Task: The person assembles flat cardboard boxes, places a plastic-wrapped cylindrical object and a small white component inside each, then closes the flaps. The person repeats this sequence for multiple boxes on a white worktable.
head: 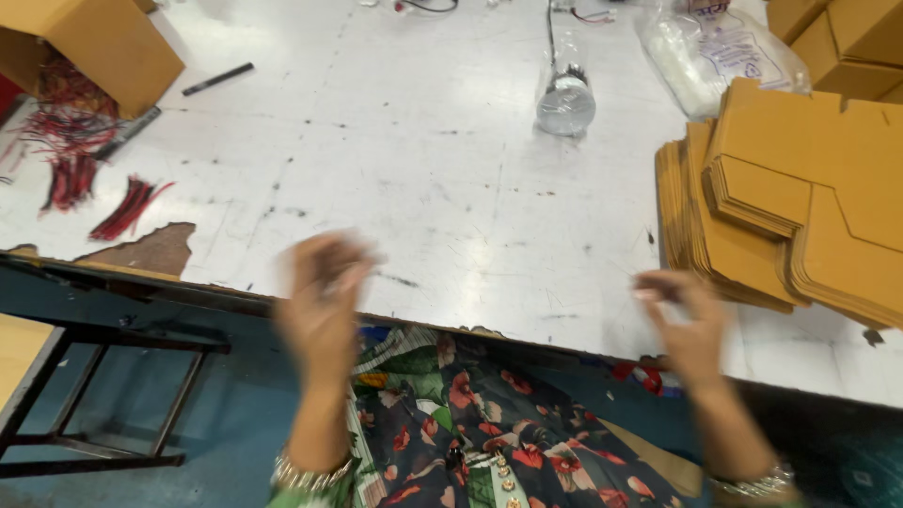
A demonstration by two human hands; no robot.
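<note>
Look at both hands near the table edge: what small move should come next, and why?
Probably the right hand should reach to the stack of flat cardboard blanks and lift the top one. Both hands look empty, though blurred; the right hangs just beside the stack, while the left hand hovers over bare table, apart from everything.

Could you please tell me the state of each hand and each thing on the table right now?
left hand: raised, blurred, grip unclear
right hand: raised, fingers pinched, blurred
flat cardboard blanks: unfolded, stacked
cardboard box: open, on its side
clear bulb: lying down
red wires: loose bundles
</note>
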